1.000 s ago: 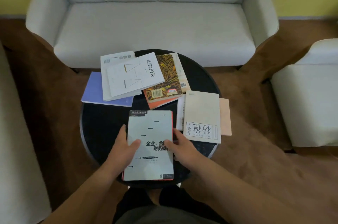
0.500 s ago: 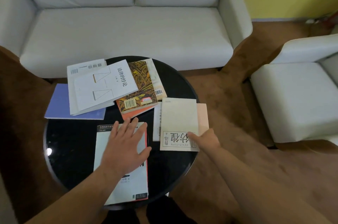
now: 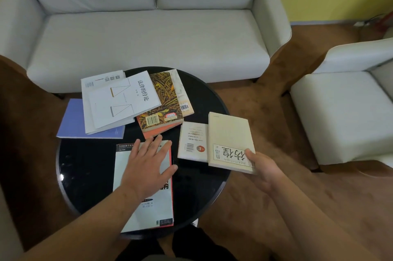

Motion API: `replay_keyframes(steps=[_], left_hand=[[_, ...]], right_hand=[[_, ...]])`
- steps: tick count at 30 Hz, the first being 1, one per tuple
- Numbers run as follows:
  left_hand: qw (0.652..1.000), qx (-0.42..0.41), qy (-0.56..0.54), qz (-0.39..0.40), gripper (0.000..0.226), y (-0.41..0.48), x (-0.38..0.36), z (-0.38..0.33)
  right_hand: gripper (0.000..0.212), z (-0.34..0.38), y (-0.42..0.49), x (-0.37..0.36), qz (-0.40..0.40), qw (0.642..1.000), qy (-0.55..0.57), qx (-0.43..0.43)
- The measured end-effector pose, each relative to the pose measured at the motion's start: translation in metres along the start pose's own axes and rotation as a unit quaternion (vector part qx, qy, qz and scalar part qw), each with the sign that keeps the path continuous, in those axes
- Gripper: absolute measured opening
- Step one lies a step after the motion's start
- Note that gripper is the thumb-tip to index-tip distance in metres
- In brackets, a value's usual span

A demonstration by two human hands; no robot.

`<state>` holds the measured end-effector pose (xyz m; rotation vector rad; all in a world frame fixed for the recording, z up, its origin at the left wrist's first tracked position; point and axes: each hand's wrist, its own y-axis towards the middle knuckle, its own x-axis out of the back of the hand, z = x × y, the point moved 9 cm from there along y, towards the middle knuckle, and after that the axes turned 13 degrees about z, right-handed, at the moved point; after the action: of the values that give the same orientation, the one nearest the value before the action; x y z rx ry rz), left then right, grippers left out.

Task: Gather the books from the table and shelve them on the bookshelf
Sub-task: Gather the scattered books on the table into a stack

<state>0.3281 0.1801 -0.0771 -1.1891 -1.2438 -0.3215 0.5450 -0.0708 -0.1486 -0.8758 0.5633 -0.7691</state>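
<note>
The round, glossy black tabletop (image 3: 85,175) carries all the books, and your next move turns on the two nearest you. The large pale grey paperback with the red spine (image 3: 157,214) lies flat straight in front of you. Its long axis runs away from you and its near end reaches close to the rim. Your left hand (image 3: 146,167) rests on its far half with the fingers straight and spread, pressing on the cover and gripping nothing. To the right, across a strip of bare black top, is the smaller cream paperback with the boxed black title (image 3: 229,137). It runs in nearly the same direction, and its right side hangs out past the rim. Your right hand (image 3: 262,168) grips it at the near right corner with the thumb on the cover; the fingers underneath are hidden. The cream book therefore lies to the right of the grey one and roughly parallel to it, with your right hand much the nearer. Stacking it likely means carrying it left onto the grey cover, so your left hand would have to clear first. The cream book looks thin, matte and soft-covered, and its title reads upside down to you. Its left edge overlaps a small white paperback with a barcode (image 3: 191,141). No bookshelf is in view.
</note>
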Motion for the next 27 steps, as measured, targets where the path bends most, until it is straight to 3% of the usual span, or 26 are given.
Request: replay_keyframes(steps=[3, 5, 6, 8, 10, 11, 13, 20, 22, 24, 27], left_hand=[[0.996, 0.007, -0.092, 0.02, 0.097, -0.004, 0.014, -0.01], [0.96, 0.01, -0.28, 0.007, 0.077, -0.014, 0.036, -0.023], [0.906, 0.008, -0.423, 0.025, 0.061, -0.02, 0.041, -0.032], [0.746, 0.013, -0.66, 0.086, 0.039, -0.027, 0.039, -0.054], [0.611, 0.037, -0.783, 0.109, 0.023, -0.035, 0.035, -0.062], [0.574, 0.046, -0.811, 0.101, 0.02, -0.039, 0.034, -0.059], [0.537, 0.049, -0.838, 0.082, 0.021, -0.048, 0.033, -0.049], [0.469, 0.063, -0.881, 0.027, 0.032, -0.1, 0.005, 0.013], [0.464, 0.079, -0.882, 0.023, 0.029, -0.117, -0.007, 0.029], [0.506, 0.107, -0.855, 0.036, 0.025, -0.129, -0.016, 0.05], [0.66, 0.164, -0.727, 0.09, 0.023, -0.131, -0.023, 0.083]], right_hand=[[0.029, -0.002, -0.025, 0.007, 0.008, 0.999, 0.053, 0.012], [0.03, 0.002, -0.043, 0.003, 0.029, 0.996, 0.079, 0.028], [0.029, 0.005, -0.052, -0.001, 0.04, 0.995, 0.081, 0.039], [0.028, 0.012, -0.068, -0.008, 0.055, 0.995, 0.067, 0.054], [0.03, 0.021, -0.08, -0.02, 0.07, 0.994, 0.045, 0.072], [0.031, 0.025, -0.085, -0.026, 0.076, 0.993, 0.034, 0.079], [0.03, 0.033, -0.09, -0.038, 0.083, 0.992, 0.015, 0.09], [0.024, 0.051, -0.095, -0.062, 0.086, 0.989, 0.049, 0.11], [0.024, 0.05, -0.094, -0.066, 0.087, 0.989, 0.052, 0.104], [0.025, 0.048, -0.092, -0.071, 0.092, 0.99, 0.047, 0.095], [0.022, 0.044, -0.09, -0.082, 0.112, 0.989, 0.044, 0.083]])
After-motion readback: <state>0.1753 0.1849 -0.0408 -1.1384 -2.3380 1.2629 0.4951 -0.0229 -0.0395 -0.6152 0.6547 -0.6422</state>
